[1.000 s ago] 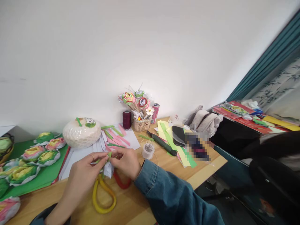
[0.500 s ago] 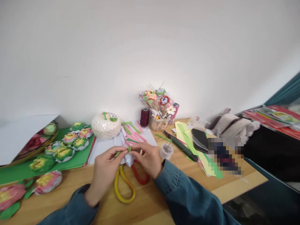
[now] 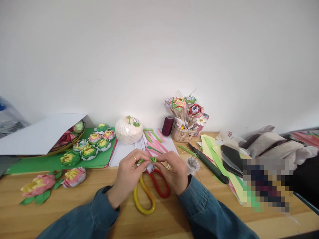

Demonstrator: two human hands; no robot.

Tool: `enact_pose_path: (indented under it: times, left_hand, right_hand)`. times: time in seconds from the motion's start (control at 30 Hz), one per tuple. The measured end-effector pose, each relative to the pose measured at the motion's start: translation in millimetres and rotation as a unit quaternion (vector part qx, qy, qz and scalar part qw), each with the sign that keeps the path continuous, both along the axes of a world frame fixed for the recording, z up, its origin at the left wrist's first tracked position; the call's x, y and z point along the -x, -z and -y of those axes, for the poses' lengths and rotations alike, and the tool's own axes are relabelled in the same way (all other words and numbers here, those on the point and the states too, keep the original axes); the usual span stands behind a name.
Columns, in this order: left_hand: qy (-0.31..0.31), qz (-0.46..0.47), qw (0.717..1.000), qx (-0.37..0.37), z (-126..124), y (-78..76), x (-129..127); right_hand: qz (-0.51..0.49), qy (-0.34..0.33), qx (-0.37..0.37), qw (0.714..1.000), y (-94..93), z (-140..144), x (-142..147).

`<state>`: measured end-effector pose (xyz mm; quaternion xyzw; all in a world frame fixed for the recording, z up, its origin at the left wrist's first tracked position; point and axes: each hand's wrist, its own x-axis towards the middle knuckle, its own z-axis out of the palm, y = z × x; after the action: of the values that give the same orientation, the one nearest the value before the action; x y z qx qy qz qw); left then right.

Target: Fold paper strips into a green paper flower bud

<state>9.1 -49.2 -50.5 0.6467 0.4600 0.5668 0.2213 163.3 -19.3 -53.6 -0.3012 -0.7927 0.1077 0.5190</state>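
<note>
Folded paper piece [image 3: 152, 160], green on top and white below, pinched between both hands just above the counter [image 3: 82, 212], directly over the scissors [image 3: 149, 191] with one yellow and one red handle loop. Left hand [image 3: 129, 172] closed on its left side, thumb and forefinger gripping a green tip, a ring on one finger; right hand [image 3: 174, 172] closed on its right side, fingertips meeting those of the left, so hands together and both clamped on the same small piece. Best held firmly but lightly at this step, probably a tightening or shaping of the green folds: pressure only at the fingertips, white layers underneath kept aligned, no pulling that could tear thin paper. Good also to keep the piece lifted a little, clear of the scissor blades below. Beyond the hands, loose pink and green paper strips [image 3: 153, 142] on white sheets, ready near reach. Further behind, a round white ball of twine [image 3: 129, 130], a dark red thread spool [image 3: 167, 126] and a small basket of paper flowers [image 3: 185, 114]. To the left of the hands, finished paper lotus flowers [image 3: 96, 144] on a green sheet [image 3: 45, 163]. To the right, a small spool of wire [image 3: 193, 163], a dark green tool [image 3: 208, 163], and yellow and green paper sheets [image 3: 211, 146].
</note>
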Motion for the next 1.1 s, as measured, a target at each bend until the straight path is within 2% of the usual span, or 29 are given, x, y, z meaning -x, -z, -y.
enact_pose_path:
  times: [0.07, 0.13, 0.2, 0.3, 0.4, 0.47, 0.6, 0.7, 0.83, 1.1]
  left_hand:
    - [0.029, -0.001, 0.999, 0.034, -1.4, -5.3, 2.5]
    - [0.068, 0.004, 0.992, 0.102, -2.9, -11.4, 5.2]
    - [0.106, 0.024, 0.981, 0.159, -4.0, -17.1, 7.8]
    - [0.145, 0.051, 0.968, 0.200, -3.8, -22.6, 11.1]
    - [0.178, 0.078, 0.947, 0.255, -1.6, -23.7, 12.3]
    - [0.196, 0.096, 0.930, 0.295, -0.6, -22.6, 12.1]
    - [0.184, 0.124, 0.921, 0.322, -2.2, -19.9, 11.3]
    - [0.164, 0.149, 0.922, 0.318, -4.3, -18.9, 10.8]
    - [0.162, 0.162, 0.921, 0.316, -4.8, -18.4, 10.6]
    - [0.167, 0.157, 0.923, 0.309, -3.5, -21.5, 10.6]
  right_hand:
    - [-0.004, -0.024, 0.019, 1.000, -3.6, -1.0, -0.8]
    - [-0.011, -0.064, 0.060, 0.996, -7.9, -1.7, -0.6]
    - [-0.025, -0.109, 0.125, 0.986, -11.7, -1.9, 0.1]
    - [-0.046, -0.155, 0.221, 0.962, -14.7, -1.6, 0.8]
    - [-0.059, -0.204, 0.305, 0.928, -14.4, -2.0, 0.3]
    - [-0.080, -0.239, 0.368, 0.895, -13.1, -3.1, -0.6]
    - [-0.125, -0.268, 0.461, 0.837, -10.6, -7.2, -1.7]
    - [-0.134, -0.266, 0.497, 0.815, -10.3, -9.2, -1.5]
    - [-0.140, -0.262, 0.520, 0.801, -11.2, -8.2, -0.5]
    - [-0.145, -0.268, 0.505, 0.807, -12.7, -4.8, 0.2]
